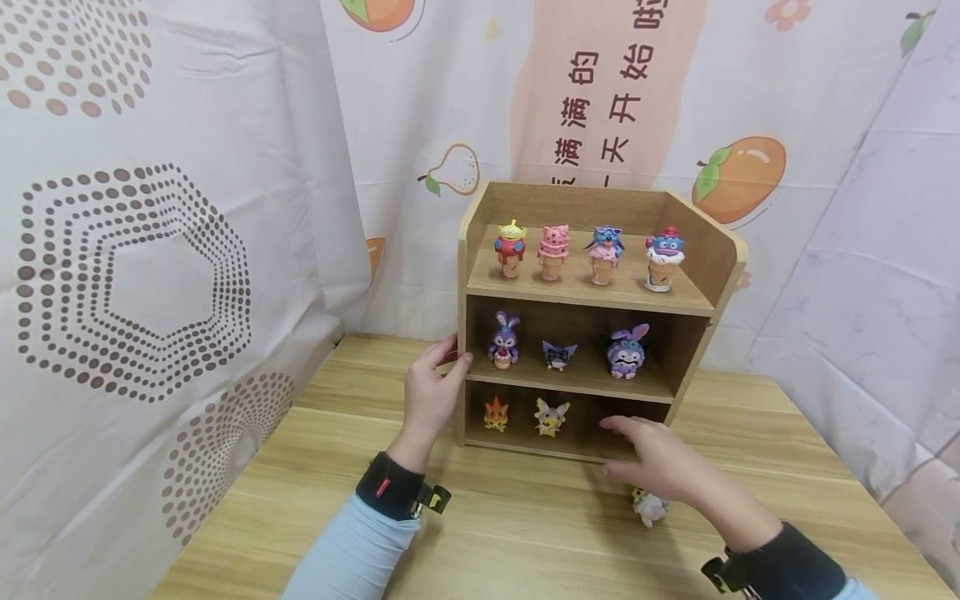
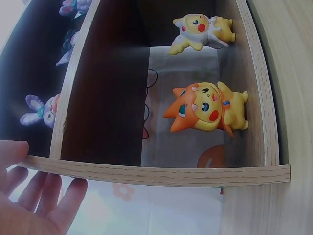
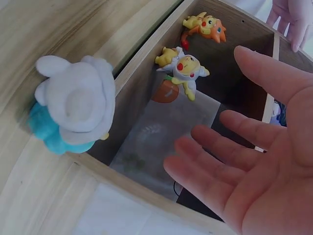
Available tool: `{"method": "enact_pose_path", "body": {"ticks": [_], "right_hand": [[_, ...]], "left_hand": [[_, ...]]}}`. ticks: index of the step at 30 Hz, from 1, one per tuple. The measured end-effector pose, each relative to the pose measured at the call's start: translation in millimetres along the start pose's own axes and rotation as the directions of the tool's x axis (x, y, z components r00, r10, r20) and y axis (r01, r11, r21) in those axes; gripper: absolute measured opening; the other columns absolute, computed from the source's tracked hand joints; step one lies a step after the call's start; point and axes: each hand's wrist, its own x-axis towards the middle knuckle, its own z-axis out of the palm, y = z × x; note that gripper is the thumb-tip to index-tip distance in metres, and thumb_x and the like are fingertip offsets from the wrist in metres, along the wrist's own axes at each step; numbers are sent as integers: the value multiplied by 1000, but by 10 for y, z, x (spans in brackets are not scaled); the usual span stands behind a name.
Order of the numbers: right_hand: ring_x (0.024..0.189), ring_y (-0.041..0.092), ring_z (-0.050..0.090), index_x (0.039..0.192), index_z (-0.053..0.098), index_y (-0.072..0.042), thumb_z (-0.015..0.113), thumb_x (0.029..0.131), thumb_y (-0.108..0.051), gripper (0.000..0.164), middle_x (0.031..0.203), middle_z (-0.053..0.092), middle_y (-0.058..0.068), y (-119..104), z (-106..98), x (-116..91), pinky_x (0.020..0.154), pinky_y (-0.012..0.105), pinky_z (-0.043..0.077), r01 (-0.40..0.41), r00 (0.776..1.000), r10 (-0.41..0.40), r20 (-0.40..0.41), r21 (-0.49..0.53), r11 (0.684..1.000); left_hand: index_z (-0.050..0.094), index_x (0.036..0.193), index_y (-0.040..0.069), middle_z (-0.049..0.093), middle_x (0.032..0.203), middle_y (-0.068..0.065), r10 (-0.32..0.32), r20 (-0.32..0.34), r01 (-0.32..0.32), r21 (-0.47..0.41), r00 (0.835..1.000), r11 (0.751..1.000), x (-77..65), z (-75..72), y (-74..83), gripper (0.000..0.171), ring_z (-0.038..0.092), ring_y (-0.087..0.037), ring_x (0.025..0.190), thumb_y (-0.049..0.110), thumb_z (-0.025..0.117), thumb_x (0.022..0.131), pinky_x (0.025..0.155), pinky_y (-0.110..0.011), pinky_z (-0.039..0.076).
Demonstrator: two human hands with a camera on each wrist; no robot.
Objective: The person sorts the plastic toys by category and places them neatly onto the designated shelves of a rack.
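A wooden three-tier display shelf (image 1: 577, 292) stands on the table. My left hand (image 1: 435, 390) grips its left side panel, thumb at the front edge and fingers along the outer face. In front of the bottom tier, my right hand (image 1: 660, 462) is held with fingers spread and nothing between them. Below it on the table is a white and turquoise figurine (image 3: 78, 98), partly hidden by that hand in the head view. An orange-hooded yellow figurine (image 2: 205, 107) and a grey-white-hooded yellow one (image 3: 181, 68) stand on the bottom tier, toward the left.
The middle tier carries a purple rabbit figurine (image 1: 504, 342), a small dark-purple one (image 1: 558, 356) and a fluffy purple one (image 1: 627, 352). Several ice-cream-cone figurines, including a pink one (image 1: 553, 252), line the top. A printed curtain (image 1: 420, 100) hangs behind the wooden table (image 1: 487, 525).
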Motion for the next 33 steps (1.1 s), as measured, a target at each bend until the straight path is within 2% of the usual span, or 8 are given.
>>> {"method": "enact_pose_path", "body": {"ticks": [7, 15, 23, 31, 33], "right_hand": [[88, 24, 69, 124, 66, 1, 83, 85, -32, 54, 102, 72, 10, 53, -10, -127, 76, 43, 59, -6, 998, 4, -69, -22, 1000], [76, 21, 68, 123, 64, 3, 81, 87, -36, 56, 99, 72, 13, 125, -19, -244, 66, 40, 58, -86, 994, 84, -73, -24, 996], [83, 33, 70, 116, 66, 6, 79, 84, -51, 67, 97, 72, 20, 165, -1, -386, 72, 54, 58, -178, 980, 167, -105, -108, 978], [80, 29, 69, 118, 66, 8, 77, 80, -62, 80, 85, 71, 9, 226, 58, -473, 70, 51, 58, -240, 971, 236, -44, -164, 957], [81, 32, 70, 117, 67, 7, 77, 79, -64, 81, 85, 72, 10, 243, 88, -488, 71, 53, 58, -241, 970, 238, -43, -188, 952]], "left_hand": [[68, 130, 1, 71, 120, -13, -4, 0, 4, 3, 1000, 1000, 3, 6, -10, 41, 70, -27, 102, 11, 77, 91, 77, -31, 62], [67, 131, 2, 71, 122, -12, -22, -7, 22, 11, 1000, 1000, 3, 10, -17, 42, 70, -26, 104, 11, 78, 91, 77, -30, 62], [67, 131, 1, 70, 122, -13, -26, 1, 26, -1, 1000, 1000, 1, 5, -8, 42, 70, -27, 104, 12, 77, 92, 78, -32, 62], [67, 131, 0, 70, 122, -14, -22, -3, 22, 6, 1000, 1000, 2, 13, -10, 43, 70, -27, 105, 12, 77, 91, 78, -31, 62], [67, 131, 0, 70, 121, -13, -21, -3, 21, 6, 1000, 1000, 3, 14, -17, 42, 70, -27, 104, 12, 77, 92, 78, -32, 62]]}}
